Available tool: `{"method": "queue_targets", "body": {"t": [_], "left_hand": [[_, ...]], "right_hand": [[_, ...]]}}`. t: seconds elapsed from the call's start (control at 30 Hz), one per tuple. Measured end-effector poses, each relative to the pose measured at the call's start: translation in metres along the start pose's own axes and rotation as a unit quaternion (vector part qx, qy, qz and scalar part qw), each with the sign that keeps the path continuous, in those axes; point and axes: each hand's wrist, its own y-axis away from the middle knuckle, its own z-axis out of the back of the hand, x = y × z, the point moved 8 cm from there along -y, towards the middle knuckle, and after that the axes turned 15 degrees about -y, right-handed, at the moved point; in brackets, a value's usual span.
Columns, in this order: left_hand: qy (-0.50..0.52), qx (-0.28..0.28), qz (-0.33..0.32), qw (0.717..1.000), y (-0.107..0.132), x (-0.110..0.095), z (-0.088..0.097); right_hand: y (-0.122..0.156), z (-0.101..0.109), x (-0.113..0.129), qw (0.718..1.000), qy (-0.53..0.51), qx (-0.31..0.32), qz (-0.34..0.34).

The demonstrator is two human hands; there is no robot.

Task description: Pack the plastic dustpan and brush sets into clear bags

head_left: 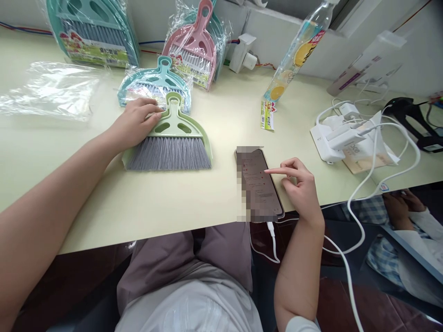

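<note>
My left hand lies flat with its fingers extended at the left side of a light green hand brush with grey bristles. The brush sits on a matching dustpan, and my fingertips reach between its handle and a wrapped blue brush-and-dustpan set behind it. My right hand is empty; its index finger is stretched out to the screen of a phone, while the other fingers are loosely bent. The phone lies at the table's front edge with a white charging cable plugged in; part of it is blurred out.
Wrapped teal and pink dustpan sets stand at the back. A clear plastic bag lies left. A drink bottle, a small label and a power strip with cables are to the right. Another person's hands show at far right.
</note>
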Motion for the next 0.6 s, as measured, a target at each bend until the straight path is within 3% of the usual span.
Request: {"method": "queue_targets", "body": {"t": [0.6], "left_hand": [[-0.002,-0.001,-0.002,1.0,0.0,-0.0001,-0.0001]], "right_hand": [[-0.0001,0.0009,0.0006,1.0,0.016,-0.005,-0.006]]}}
